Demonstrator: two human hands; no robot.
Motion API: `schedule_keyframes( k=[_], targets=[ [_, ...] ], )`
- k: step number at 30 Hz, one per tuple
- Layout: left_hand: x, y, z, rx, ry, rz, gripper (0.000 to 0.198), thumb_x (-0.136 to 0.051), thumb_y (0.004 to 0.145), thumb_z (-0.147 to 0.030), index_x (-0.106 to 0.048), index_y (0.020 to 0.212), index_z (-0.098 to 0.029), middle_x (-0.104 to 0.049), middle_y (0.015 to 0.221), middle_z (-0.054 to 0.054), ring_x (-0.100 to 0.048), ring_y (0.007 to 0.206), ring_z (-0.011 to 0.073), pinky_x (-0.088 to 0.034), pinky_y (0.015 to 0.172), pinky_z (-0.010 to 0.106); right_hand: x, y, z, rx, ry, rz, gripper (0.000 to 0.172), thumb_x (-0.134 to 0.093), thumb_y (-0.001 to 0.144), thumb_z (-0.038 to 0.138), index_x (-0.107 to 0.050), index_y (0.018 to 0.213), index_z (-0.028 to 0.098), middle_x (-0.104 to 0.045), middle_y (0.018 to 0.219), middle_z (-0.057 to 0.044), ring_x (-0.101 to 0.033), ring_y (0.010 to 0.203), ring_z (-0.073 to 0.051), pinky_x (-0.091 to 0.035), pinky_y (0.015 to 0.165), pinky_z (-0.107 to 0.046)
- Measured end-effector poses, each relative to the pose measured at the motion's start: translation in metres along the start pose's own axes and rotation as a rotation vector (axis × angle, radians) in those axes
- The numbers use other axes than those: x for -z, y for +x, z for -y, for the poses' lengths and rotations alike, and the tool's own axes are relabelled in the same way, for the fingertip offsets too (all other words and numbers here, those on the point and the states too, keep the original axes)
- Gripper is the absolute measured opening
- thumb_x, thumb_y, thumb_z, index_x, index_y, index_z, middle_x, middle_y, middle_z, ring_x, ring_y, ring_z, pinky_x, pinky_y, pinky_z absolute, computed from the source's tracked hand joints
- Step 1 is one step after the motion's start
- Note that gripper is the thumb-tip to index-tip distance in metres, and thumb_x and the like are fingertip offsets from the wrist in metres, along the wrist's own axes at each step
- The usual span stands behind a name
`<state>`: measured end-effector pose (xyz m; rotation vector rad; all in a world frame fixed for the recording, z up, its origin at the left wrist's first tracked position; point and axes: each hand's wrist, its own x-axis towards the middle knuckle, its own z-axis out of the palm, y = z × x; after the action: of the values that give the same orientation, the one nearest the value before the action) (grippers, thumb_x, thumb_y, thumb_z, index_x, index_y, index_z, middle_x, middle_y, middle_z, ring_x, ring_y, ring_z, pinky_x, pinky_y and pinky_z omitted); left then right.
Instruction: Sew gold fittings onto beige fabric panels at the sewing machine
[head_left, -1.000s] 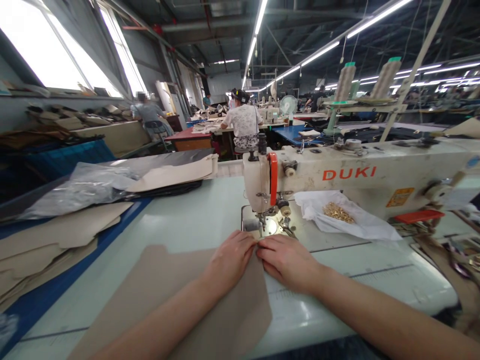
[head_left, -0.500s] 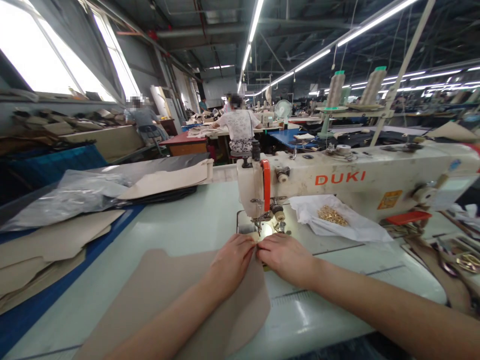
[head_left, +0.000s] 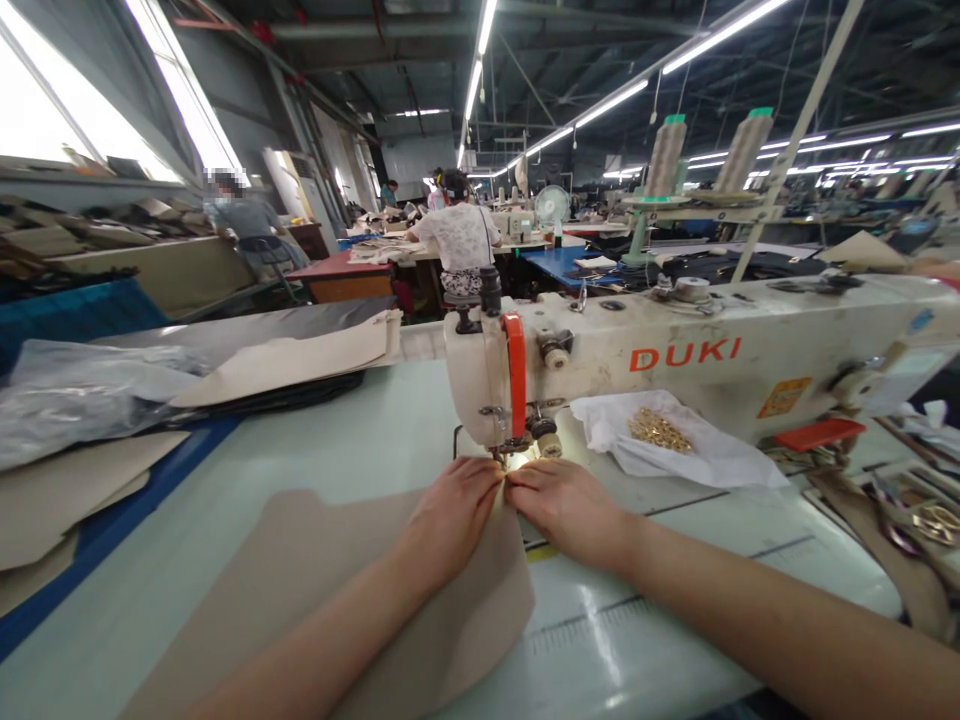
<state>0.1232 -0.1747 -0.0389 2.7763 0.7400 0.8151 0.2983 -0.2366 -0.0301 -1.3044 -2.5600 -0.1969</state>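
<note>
A large beige fabric piece (head_left: 300, 570) lies flat on the sewing table, its upper right edge at the needle area of the white sewing machine (head_left: 585, 345). My left hand (head_left: 450, 515) rests on this piece, fingers bent and closed on its edge just in front of the presser foot. Right beside it, my right hand (head_left: 570, 505) pinches the same edge, and the two hands' fingertips nearly meet. What lies between the fingertips is mostly hidden by the fingers. The machine's lamp lights the spot behind them.
A white bag of gold metal pieces (head_left: 656, 430) lies under the machine arm. To the left are stacked beige panels (head_left: 82, 490) and a clear plastic bag (head_left: 97, 395). Thread cones (head_left: 664, 160) stand behind the machine. A person (head_left: 457, 240) sits at a table ahead.
The camera view has shifted slightly, so the background sits further left. Both hands stay closed at the fabric edge by the needle, with little movement relative to the machine.
</note>
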Motion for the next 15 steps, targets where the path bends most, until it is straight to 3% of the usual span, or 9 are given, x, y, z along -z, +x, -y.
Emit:
schedule_keyframes(
  k=[15],
  targets=[
    [0.0013, 0.0017, 0.0005, 0.015, 0.03, 0.015, 0.022, -0.043, 0.09, -0.018, -0.065, 0.094, -0.016, -0.067, 0.095, 0.006, -0.059, 0.092, 0.0181, -0.05, 0.086, 0.034, 0.0001, 0.0013, -0.0005, -0.001, 0.002, -0.014, 0.011, -0.05, 0.09, 0.018, -0.06, 0.089, 0.014, -0.065, 0.095, -0.008, -0.057, 0.093, -0.019, -0.041, 0.087, -0.03]
  ],
)
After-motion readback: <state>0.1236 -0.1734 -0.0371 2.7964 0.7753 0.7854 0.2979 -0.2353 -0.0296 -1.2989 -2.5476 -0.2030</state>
